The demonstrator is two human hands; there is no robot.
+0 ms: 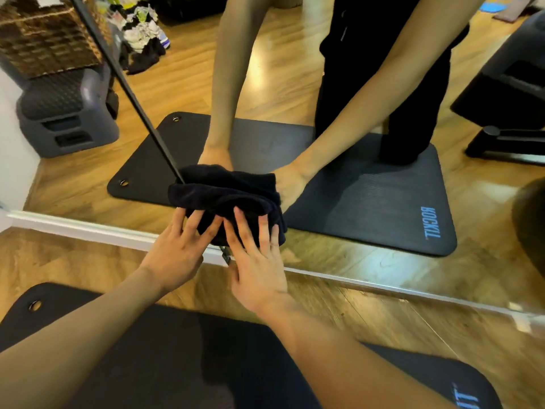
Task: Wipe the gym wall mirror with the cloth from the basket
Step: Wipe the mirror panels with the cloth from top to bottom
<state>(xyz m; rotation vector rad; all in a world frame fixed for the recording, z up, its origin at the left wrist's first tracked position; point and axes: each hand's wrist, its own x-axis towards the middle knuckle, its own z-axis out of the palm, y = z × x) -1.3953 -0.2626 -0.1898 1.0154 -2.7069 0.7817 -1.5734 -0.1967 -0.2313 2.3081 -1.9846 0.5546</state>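
A dark bunched cloth (236, 196) is pressed flat against the wall mirror (368, 93) low down, near its bottom edge. My left hand (180, 246) presses the cloth's lower left part with straight, spread fingers. My right hand (256, 258) presses its lower right part the same way. The mirror shows the reflection of both arms and the cloth. A black vertical strip (132, 93) divides the mirror panels just left of the cloth. A woven basket (50, 33) stands at the top left on a grey step.
A black exercise mat (165, 364) lies on the wooden floor under my arms, and its reflection fills the mirror's middle. A white skirting (73, 228) runs along the mirror's foot. A grey step stool (65, 113) stands at the left. Reflected shoes and gym equipment appear behind.
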